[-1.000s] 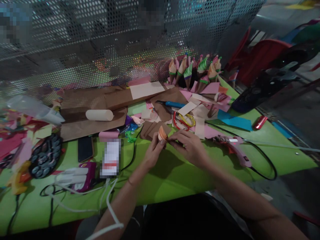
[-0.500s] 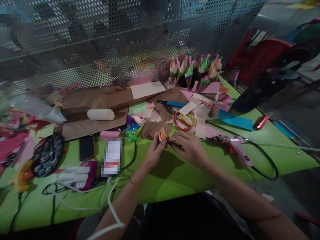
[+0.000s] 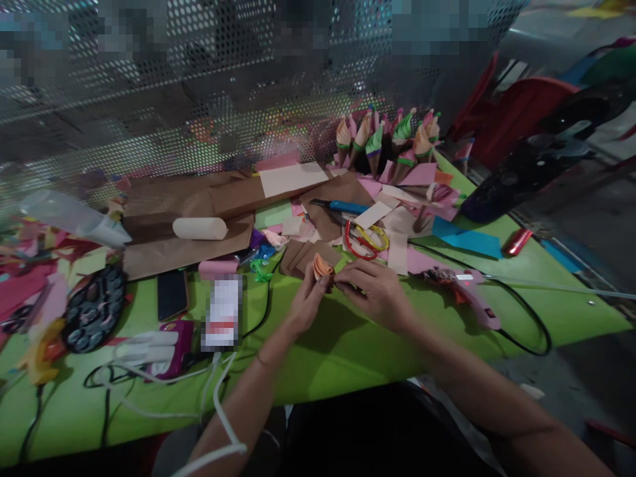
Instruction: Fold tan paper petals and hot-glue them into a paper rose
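My left hand pinches a small orange paper swirl, like an ice cream top, between thumb and fingers. Close against its right side is my right hand, fingers curled together near the swirl's lower edge. What those right fingertips grip is hidden. Just behind the swirl lies a stack of brown paper pieces. Scissors with red and yellow handles rest beyond my right hand. Finished-looking paper ice cream cones stand upright in a group at the back.
A pink glue gun with a black cord lies to the right. At left are a phone, a second phone on a white cable, a power strip and a yellow glue gun. A perforated metal panel rises behind.
The orange swirl has tilted slightly leftward in my left hand, showing more of its folds. My right hand stays close beside it, almost unmoved.
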`<state>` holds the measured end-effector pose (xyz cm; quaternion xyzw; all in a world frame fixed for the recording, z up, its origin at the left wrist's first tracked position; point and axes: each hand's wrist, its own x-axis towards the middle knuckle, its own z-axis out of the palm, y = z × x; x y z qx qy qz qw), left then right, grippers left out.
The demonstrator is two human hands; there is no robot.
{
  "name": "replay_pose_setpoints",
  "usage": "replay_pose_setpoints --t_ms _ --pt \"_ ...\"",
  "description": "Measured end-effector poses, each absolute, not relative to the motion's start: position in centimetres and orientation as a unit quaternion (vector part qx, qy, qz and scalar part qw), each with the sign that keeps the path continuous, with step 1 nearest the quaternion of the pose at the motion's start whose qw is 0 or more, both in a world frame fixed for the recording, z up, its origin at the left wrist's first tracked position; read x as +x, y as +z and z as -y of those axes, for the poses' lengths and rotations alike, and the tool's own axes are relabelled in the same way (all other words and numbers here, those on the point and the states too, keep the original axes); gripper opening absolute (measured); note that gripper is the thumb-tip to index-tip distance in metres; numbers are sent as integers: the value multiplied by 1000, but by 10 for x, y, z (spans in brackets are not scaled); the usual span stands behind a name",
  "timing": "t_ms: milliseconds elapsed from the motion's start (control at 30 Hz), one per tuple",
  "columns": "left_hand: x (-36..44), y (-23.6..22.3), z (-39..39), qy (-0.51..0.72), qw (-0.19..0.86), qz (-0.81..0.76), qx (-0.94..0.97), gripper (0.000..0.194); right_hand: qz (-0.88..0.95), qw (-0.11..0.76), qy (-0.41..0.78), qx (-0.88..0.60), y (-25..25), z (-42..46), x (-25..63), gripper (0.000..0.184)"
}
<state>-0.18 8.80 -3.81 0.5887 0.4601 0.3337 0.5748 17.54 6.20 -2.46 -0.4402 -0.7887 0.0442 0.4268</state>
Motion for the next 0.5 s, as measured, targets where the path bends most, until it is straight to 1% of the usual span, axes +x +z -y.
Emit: replay_pose_setpoints --t_ms 267,500 --pt "-2 -44 -90 343 589 -435 589 56 803 415 -9 -427 -27 -61 175 16" --pt "-2 -40 -90 328 595 -440 586 55 812 394 -26 -430 -30 -60 177 16"
